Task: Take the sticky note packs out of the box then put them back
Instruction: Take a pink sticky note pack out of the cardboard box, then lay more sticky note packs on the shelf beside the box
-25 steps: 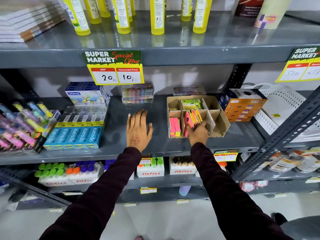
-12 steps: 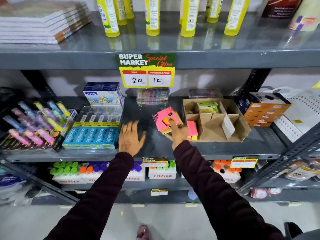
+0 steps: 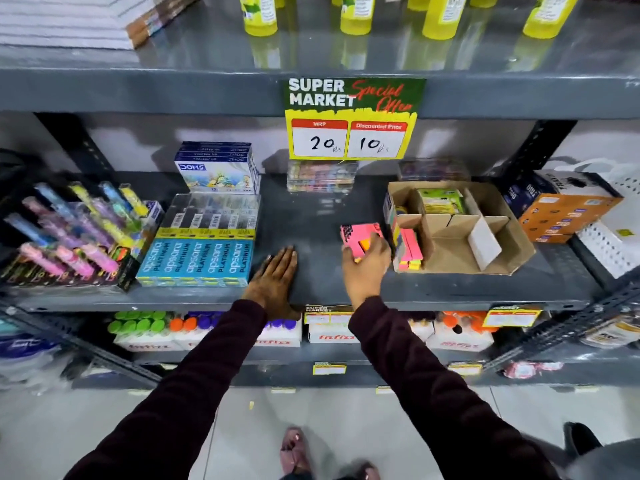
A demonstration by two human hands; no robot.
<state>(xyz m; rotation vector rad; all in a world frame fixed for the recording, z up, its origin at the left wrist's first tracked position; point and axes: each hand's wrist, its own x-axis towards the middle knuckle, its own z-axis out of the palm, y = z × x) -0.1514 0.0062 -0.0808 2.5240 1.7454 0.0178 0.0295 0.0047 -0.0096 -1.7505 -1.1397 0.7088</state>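
A brown cardboard box (image 3: 512, 233) with dividers stands on the middle grey shelf (image 3: 450, 289). My right hand (image 3: 367, 265) grips a pink sticky note pack (image 3: 358, 235) just left of the box, low over the shelf. More pink and yellow sticky note packs (image 3: 410, 249) stand upright in the box's front left compartment. A green pack (image 3: 440, 200) lies in the back compartment. My left hand (image 3: 275, 277) rests flat on the shelf, fingers spread, left of the right hand.
Blue Apsara pencil boxes (image 3: 197, 261) lie left of my left hand, with a Doms box (image 3: 218, 174) behind. Orange boxes (image 3: 568, 209) and a white basket (image 3: 613, 237) sit right of the cardboard box. A price sign (image 3: 349, 119) hangs from the upper shelf.
My right hand lifted a pink pack out of the box and carried it left onto the open shelf area. My left hand stayed flat on the shelf.
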